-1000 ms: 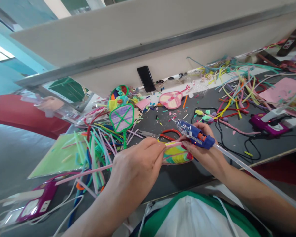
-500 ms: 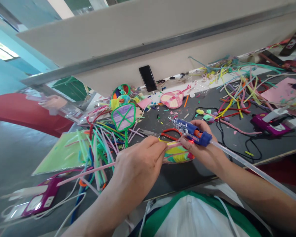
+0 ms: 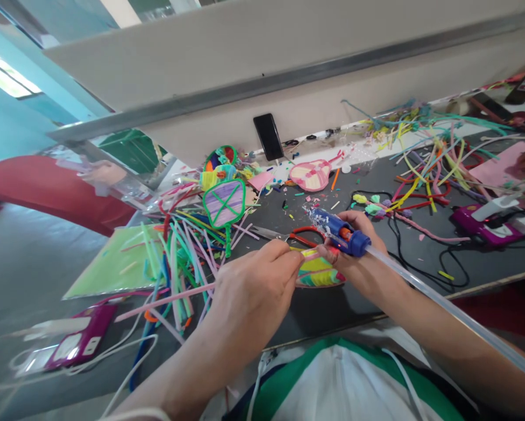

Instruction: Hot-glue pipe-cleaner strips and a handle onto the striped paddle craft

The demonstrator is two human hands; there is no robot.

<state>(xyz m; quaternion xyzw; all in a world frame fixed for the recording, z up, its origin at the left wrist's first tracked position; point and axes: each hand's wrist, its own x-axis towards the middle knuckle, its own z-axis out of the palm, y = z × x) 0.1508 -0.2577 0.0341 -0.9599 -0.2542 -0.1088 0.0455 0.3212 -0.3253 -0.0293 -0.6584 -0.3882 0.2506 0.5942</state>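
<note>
Tabletop (image 3: 315,310) shows between the striped piece (image 3: 318,273) and near table edge (image 3: 328,331).

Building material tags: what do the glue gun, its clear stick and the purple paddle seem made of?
Glue gun: likely hard plastic, faintly shiny; moulded blue body.
Clear stick: smooth, translucent, probably hot-melt adhesive.
Purple paddle: green edging looks fuzzy, perhaps pipe cleaner; streaked face could be yarn or similar, unclear.

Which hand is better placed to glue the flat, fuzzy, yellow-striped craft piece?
Probably your right hand: it holds the blue plastic glue gun, while your left hand pinches the craft piece near its edge.
</note>
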